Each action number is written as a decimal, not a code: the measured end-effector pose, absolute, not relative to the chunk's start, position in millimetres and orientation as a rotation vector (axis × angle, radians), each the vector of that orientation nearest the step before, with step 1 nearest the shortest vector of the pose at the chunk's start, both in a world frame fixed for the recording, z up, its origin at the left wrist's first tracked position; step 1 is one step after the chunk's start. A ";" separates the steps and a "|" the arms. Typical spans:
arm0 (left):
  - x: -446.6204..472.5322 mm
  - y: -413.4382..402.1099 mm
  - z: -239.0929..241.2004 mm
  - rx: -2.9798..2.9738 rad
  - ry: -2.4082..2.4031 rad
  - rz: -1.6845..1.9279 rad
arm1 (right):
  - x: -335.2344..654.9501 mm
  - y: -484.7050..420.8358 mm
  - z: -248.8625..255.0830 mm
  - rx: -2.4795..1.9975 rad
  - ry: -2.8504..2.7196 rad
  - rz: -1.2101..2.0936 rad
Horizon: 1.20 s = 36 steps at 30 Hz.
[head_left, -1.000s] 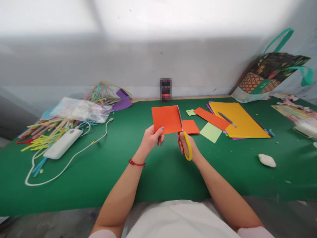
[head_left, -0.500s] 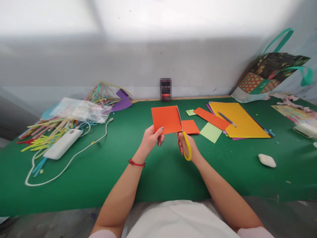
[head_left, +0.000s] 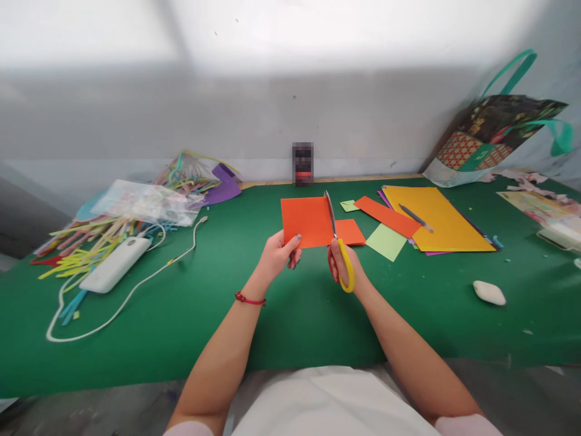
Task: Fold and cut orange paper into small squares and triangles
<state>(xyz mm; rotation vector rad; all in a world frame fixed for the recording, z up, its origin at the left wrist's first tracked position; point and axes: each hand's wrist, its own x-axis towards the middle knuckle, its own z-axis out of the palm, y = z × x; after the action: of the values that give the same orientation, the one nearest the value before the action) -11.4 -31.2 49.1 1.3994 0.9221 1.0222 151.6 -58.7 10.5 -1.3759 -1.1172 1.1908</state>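
Note:
My left hand [head_left: 282, 250] pinches the lower left corner of an orange sheet of paper [head_left: 306, 221], held up above the table. In my right hand [head_left: 341, 260] are scissors [head_left: 347, 266] with yellow and red handles, my fingers in the loops. Their blades point away from me and lie along the sheet's right edge. Whether the blades are parted is hard to make out. Behind the scissors, another orange piece [head_left: 350, 232] lies on the table, with a long orange strip [head_left: 385, 217] and a pale green square [head_left: 387, 242] to its right.
Yellow sheets [head_left: 440, 218] with a pen [head_left: 415, 217] on top lie at the right, near a white case [head_left: 489, 293]. A patterned bag [head_left: 481, 145] leans at the back right. Paper strips [head_left: 77, 248], a white power bank [head_left: 115, 264] and its cable [head_left: 136, 290] cover the left.
The orange sheet has shifted slightly to the right and tilted a little. The scissors have moved slightly right with my right hand. Both hands keep their hold.

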 end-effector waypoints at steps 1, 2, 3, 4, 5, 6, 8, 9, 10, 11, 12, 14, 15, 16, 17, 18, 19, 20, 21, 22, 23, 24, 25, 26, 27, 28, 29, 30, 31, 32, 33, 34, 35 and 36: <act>-11.2 -31.2 49.0 1.400 0.923 1.022 | 151.2 -59.4 12.0 -1.382 -1.103 1.203; -11.1 -31.3 48.9 1.400 0.923 1.021 | 150.7 -59.9 13.0 -1.388 -1.092 1.211; -11.1 -31.3 49.0 1.400 0.923 1.020 | 150.2 -60.2 13.6 -1.392 -1.083 1.215; -11.3 -31.3 49.2 1.399 0.925 1.024 | 149.8 -60.1 13.8 -1.395 -1.074 1.218; -11.6 -31.2 49.5 1.397 0.928 1.037 | 149.4 -59.7 13.6 -1.396 -1.065 1.220; -12.2 -30.8 49.9 1.393 0.932 1.057 | 149.4 -58.7 13.0 -1.396 -1.053 1.222; -14.0 -29.1 50.1 1.380 0.935 1.107 | 150.7 -55.5 10.8 -1.407 -1.029 1.229; -14.9 -27.8 49.8 1.372 0.934 1.129 | 152.2 -53.3 9.3 -1.424 -1.026 1.229; -15.7 -26.1 49.1 1.365 0.931 1.144 | 154.3 -50.9 7.7 -1.454 -1.038 1.218; -16.3 -24.2 48.1 1.357 0.929 1.154 | 156.7 -48.6 6.1 -1.499 -1.069 1.189; -16.6 -22.2 46.8 1.352 0.930 1.167 | 159.3 -46.6 4.6 -1.548 -1.125 1.132; -16.3 -18.3 43.5 1.350 0.938 1.182 | 163.8 -43.8 2.3 -1.651 -1.290 0.936; -15.9 -16.7 41.8 1.349 0.942 1.190 | 165.3 -43.2 1.7 -1.695 -1.377 0.838; -15.3 -15.3 40.2 1.350 0.944 1.196 | 166.1 -43.1 1.3 -1.736 -1.458 0.751; -14.8 -14.1 38.7 1.350 0.946 1.200 | 166.3 -43.4 1.0 -1.768 -1.532 0.676; -14.3 -13.2 37.4 1.349 0.951 1.211 | 166.1 -43.9 0.8 -1.795 -1.596 0.618; -13.9 -12.6 36.2 1.352 0.954 1.213 | 165.6 -44.4 0.4 -1.812 -1.654 0.577; -13.5 -12.1 35.1 1.356 0.956 1.213 | 165.3 -44.8 -0.2 -1.814 -1.708 0.549; -13.3 -11.8 34.1 1.362 0.957 1.211 | 165.2 -44.9 -1.1 -1.803 -1.757 0.539; -13.0 -11.6 33.3 1.369 0.956 1.205 | 165.5 -44.6 -2.1 -1.784 -1.801 0.550; -12.7 -11.5 32.4 1.376 0.956 1.199 | 166.3 -44.0 -3.2 -1.760 -1.827 0.577; -12.5 -11.4 31.7 1.382 0.954 1.191 | 167.6 -43.0 -4.3 -1.727 -1.836 0.616; -12.1 -11.4 31.0 1.387 0.952 1.180 | 169.2 -41.6 -5.3 -1.688 -1.819 0.663; -11.8 -11.4 30.4 1.390 0.951 1.166 | 171.0 -39.9 -5.9 -1.647 -1.771 0.718; -11.6 -11.4 29.7 1.391 0.950 1.151 | 172.6 -38.0 -6.2 -1.599 -1.696 0.779; -11.3 -11.3 29.2 1.393 0.951 1.137 | 174.1 -36.1 -6.0 -1.544 -1.593 0.846; -11.1 -11.3 28.6 1.396 0.952 1.126 | 175.2 -34.3 -5.3 -1.484 -1.474 0.920; -11.0 -11.3 28.0 1.403 0.954 1.114 | 175.9 -32.8 -4.1 -1.423 -1.353 1.007; -10.8 -11.4 27.3 1.412 0.956 1.097 | 176.2 -31.7 -2.6 -1.365 -1.244 1.095; -10.6 -11.5 26.4 1.423 0.955 1.073 | 176.1 -31.1 -0.9 -1.313 -1.164 1.173; -10.2 -11.5 25.3 1.434 0.951 1.043 | 175.7 -30.9 0.8 -1.269 -1.119 1.227; -9.7 -11.5 24.0 1.446 0.946 1.008 | 175.1 -31.0 2.3 -1.233 -1.110 1.246; -8.9 -11.4 22.4 1.456 0.938 0.971 | 174.4 -31.4 3.4 -1.205 -1.124 1.240; -7.9 -11.2 20.7 1.466 0.930 0.935 | 173.8 -31.9 4.0 -1.183 -1.146 1.213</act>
<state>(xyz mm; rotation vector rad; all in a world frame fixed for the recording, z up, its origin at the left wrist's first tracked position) -7.9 -11.2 20.7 1.4658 0.9304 0.9345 173.8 -31.9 4.0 -1.1832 -1.1463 1.2133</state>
